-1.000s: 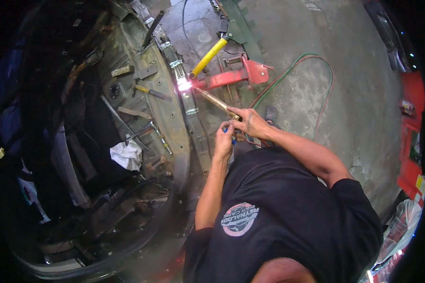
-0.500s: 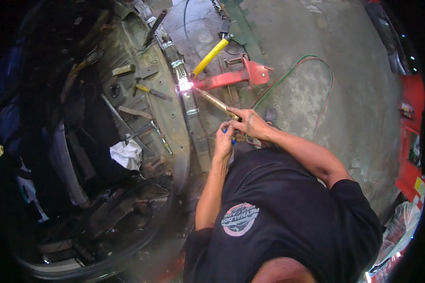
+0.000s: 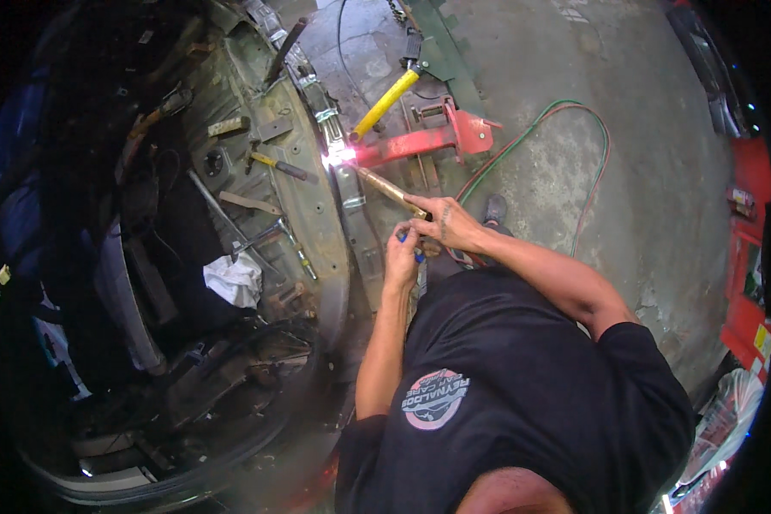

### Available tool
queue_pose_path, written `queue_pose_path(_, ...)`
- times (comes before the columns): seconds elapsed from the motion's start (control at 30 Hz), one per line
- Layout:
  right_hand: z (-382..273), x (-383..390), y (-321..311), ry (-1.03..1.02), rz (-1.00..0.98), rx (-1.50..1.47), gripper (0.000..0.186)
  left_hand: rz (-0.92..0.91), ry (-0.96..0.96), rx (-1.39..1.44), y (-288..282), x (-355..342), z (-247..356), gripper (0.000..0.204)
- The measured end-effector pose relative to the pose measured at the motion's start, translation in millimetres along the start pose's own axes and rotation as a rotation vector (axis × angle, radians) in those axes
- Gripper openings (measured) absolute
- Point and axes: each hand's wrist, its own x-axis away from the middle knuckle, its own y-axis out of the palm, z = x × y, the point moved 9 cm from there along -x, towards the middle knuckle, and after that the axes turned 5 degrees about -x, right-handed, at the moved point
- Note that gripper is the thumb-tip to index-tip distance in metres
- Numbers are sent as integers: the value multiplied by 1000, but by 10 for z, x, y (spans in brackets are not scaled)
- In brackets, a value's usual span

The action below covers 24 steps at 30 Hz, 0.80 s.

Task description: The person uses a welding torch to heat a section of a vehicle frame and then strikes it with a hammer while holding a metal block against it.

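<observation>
The right hand [image 3: 445, 224] grips a brass cutting torch [image 3: 390, 190], its flame [image 3: 338, 156] bright against the metal sill [image 3: 351, 201]. The left hand [image 3: 401, 257] is clenched around the torch's blue valve [image 3: 418, 255].

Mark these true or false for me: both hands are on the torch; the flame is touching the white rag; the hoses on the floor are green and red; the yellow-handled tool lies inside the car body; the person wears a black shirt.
1. Both hands are on the torch. True: the right hand grips it and the left hand is at its rear end.
2. The flame touches the white rag. False: the bright spot is on the metal sill strip, apart from the rag.
3. The hoses are green and red. True.
4. The yellow-handled tool lies inside the car body. False: it rests outside, on the concrete floor.
5. The shirt is black. True.
</observation>
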Motion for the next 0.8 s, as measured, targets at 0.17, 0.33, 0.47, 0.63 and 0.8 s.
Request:
queue_pose_path(0.17,-17,111,-97,110,-18,-23,61,10,-5,-77,-56,-100,-200,20)
queue_pose_path(0.33,36,193,-219,107,5,-27,63,-41,-11,-27,159,-76,-202,20)
queue_pose_path(0.47,-15,216,-272,181,-12,-22,62,-68,-11,-13,225,-73,-185,21)
queue_pose_path(0.63,36,218,-276,155,5,-23,61,-32,-23,-37,228,-95,-191,21)
queue_pose_path(0.8,58,225,-257,171,-1,-37,61,-38,-43,-21,229,-83,-207,20)
